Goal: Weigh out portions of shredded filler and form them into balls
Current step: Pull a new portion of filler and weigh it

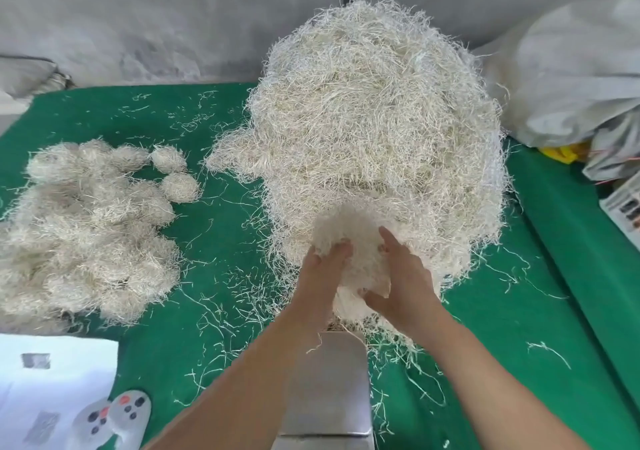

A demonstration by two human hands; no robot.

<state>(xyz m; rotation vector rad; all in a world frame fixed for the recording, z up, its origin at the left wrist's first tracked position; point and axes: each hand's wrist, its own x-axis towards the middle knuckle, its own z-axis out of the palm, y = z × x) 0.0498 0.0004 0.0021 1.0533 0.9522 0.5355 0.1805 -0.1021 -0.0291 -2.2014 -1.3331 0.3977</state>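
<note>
A big heap of pale shredded filler (374, 131) rises on the green cloth at centre right. At its near foot, both hands hold one blurred clump of filler (356, 242). My left hand (322, 276) grips the clump's left side with curled fingers. My right hand (401, 280) cups its right side, thumb under it. Below the hands stands a metal scale with a bare steel pan (329, 380). Several finished filler balls (90, 224) lie piled at the left.
The green cloth (214, 235) is strewn with loose strands. A grey remote-like gadget (114, 415) and white paper (52, 380) lie at the lower left. Plastic bags (575, 79) and printed sheets (623, 207) crowd the right edge. A grey wall stands behind.
</note>
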